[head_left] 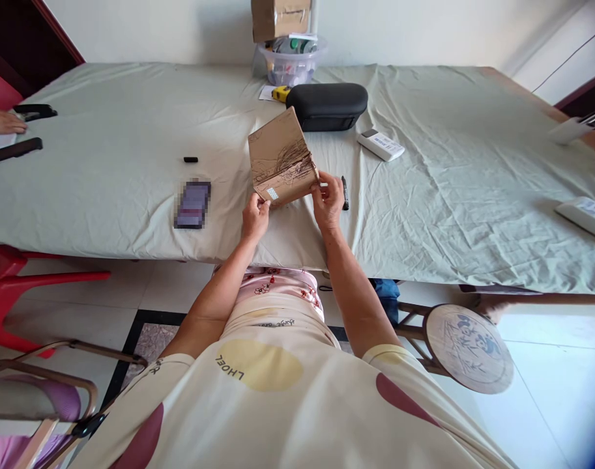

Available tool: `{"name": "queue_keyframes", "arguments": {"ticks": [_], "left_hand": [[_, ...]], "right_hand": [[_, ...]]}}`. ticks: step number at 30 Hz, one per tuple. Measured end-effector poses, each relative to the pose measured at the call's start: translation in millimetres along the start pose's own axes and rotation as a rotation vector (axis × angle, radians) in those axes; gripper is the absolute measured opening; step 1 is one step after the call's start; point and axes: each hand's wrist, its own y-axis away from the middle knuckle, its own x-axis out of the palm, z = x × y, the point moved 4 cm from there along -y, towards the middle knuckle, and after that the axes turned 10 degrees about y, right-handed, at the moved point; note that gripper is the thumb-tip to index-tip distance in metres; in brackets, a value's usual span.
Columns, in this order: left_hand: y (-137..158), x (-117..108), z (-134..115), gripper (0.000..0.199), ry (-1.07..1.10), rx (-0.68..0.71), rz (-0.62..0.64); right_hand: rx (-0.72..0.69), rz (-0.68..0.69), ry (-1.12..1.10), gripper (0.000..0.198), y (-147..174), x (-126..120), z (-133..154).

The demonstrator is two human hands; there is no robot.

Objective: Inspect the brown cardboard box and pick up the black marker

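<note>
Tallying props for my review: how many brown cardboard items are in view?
2: a scribbled brown cardboard piece in the left hand and right hand, and a brown cardboard box at the picture's top edge. Others may be hidden.

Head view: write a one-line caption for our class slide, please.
Left hand and right hand grip scribbled cardboard above a cloth-covered table, a black marker lying beside the right.

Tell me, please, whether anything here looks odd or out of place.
The cardboard box held by the left hand and right hand looks odd: dense dark scribbles tangle across it. A small black piece, perhaps a cap, lies off to the left, apart from the black marker.
</note>
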Motion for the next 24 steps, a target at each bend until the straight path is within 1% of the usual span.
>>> {"name": "queue_keyframes", "arguments": {"ticks": [4,8,9,10,13,14,16,18,19,22,24], "left_hand": [[0,2,3,0.015,-0.016,0.007,0.033],[1,4,3,0.014,-0.01,0.016,0.038],[1,3,2,0.018,0.014,0.016,0.027],[2,2,1,0.028,0.043,0.014,0.009],[4,-2,-5,0.066,0.112,0.029,-0.071],[5,-4,-8,0.075,0.116,0.049,-0.094],[6,-7,-15,0.083,0.105,0.113,-0.122],[8,-8,-20,0.083,0.088,0.184,-0.128],[9,-9,-22,0.08,0.076,0.214,-0.127],[9,-7,-22,0.06,0.019,0.28,-0.095],[8,-6,-20,0.046,-0.009,0.307,-0.064]], "right_hand": [[-0.01,-0.137,-0.032,0.028,0,-4,-1],[0.024,-0.164,-0.022,0.029,0,-3,-3],[0.042,-0.16,-0.008,0.031,-1,-3,-2],[0.058,-0.157,0.007,0.034,-1,-3,-2],[0.079,-0.17,0.037,0.038,-2,-9,2],[0.076,-0.181,0.043,0.039,-2,-12,4],[0.059,-0.212,0.067,0.042,-2,-19,8],[0.031,-0.244,0.102,0.045,-2,-25,13],[0.015,-0.258,0.117,0.047,-2,-27,15],[-0.015,-0.27,0.123,0.048,-2,-28,17],[-0.009,-0.26,0.083,0.046,-2,-25,15]]}}
